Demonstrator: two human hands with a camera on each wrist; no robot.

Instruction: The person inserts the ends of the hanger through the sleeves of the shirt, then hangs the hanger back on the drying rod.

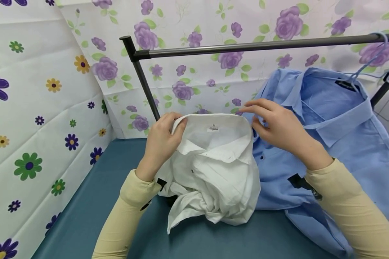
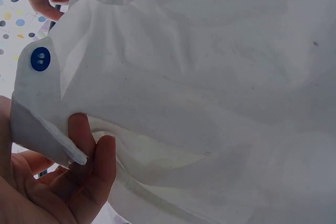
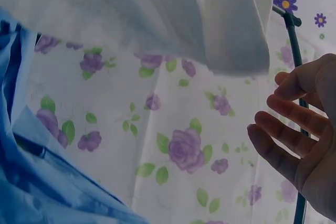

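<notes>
A white shirt [image 1: 214, 172] hangs bunched in front of me, its collar up and a neck label marked M facing me. My left hand [image 1: 163, 138] pinches the collar's left end between thumb and fingers. In the left wrist view, that left hand [image 2: 68, 177] grips the white cloth beside a dark blue button [image 2: 40, 59]. Just past the collar's right end is my right hand [image 1: 275, 124], its fingers loosely bent around nothing. The right wrist view shows the same right hand [image 3: 302, 129] apart from the white cloth [image 3: 157, 19], fingers spread.
A blue shirt [image 1: 343, 151] on a light blue hanger [image 1: 356, 77] hangs at the right from a dark metal rack bar [image 1: 246, 47]. Below lies a dark teal table surface [image 1: 84, 216]. Flower-printed sheets [image 1: 181, 72] stand behind and to the left.
</notes>
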